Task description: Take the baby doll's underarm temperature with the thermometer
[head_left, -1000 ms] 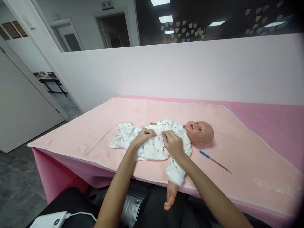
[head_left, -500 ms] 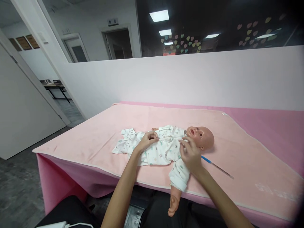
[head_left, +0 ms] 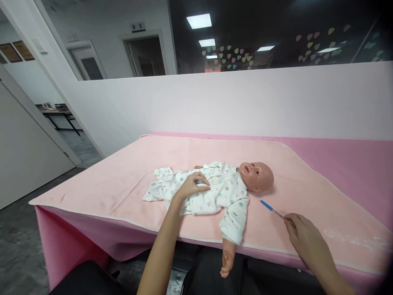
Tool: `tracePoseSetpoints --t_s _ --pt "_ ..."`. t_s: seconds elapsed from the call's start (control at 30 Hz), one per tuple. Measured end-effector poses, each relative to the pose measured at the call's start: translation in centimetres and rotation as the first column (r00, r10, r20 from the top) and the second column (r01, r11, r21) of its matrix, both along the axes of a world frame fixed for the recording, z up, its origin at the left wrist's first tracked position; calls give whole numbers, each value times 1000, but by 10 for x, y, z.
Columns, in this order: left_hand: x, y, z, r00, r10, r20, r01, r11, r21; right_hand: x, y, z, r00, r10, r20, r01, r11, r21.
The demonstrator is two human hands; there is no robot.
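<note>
Touching thermometer (head_left: 272, 208): right hand (head_left: 302, 236)

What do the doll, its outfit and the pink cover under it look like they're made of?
Doll: likely vinyl or plastic; smooth skin with a slight sheen. Outfit: soft printed fabric, probably cotton; it creases and bunches. Pink cover: plush, towel-like cloth; matte, fuzzy surface with a stitched edge.

One doll (head_left: 233, 186), one thermometer (head_left: 272, 208), two hands, one blanket (head_left: 129, 172)
</note>
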State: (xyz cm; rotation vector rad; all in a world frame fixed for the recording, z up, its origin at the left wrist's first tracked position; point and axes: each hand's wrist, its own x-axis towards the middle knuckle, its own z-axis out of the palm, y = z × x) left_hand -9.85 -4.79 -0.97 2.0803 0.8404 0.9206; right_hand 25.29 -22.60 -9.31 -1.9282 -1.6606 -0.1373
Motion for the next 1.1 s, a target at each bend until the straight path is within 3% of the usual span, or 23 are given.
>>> tracePoseSetpoints --t_s 0.1,0.17,0.23,0.33,0.47,0.57,0.77,0.9,1.1 --pt "1 1 1 999 -18 39 20 999 -46 0 -7 25 971 -46 -236 32 997 -64" --pt "1 1 2 997 -24 67 29 997 -77 2 -8 46 908 -68 -414 56 998 -41" --pt "2 1 2 996 -2 89 11 995 -100 2 -6 63 777 -26 -630 62 997 34" --pt "2 3 1 989 89 119 -74 989 -127 0 1 80 500 86 -862 68 988 138" --pt "3 8 -2 971 164 175 -136 977 -162 -10 6 93 411 67 -909 -41 998 55" --pt "2 10 -3 966 163 199 -126 975 -184 -16 7 102 320 108 -941 -127 989 70" --pt "0 10 -3 968 145 204 -104 974 -199 -26 15 115 287 84 -954 -194 981 28" --pt "0 11 -4 969 152 196 -111 972 -206 -34 17 119 307 97 -947 -244 970 21" --pt "1 12 -4 969 159 187 -121 973 -198 -51 19 120 193 132 -972 -290 954 72"
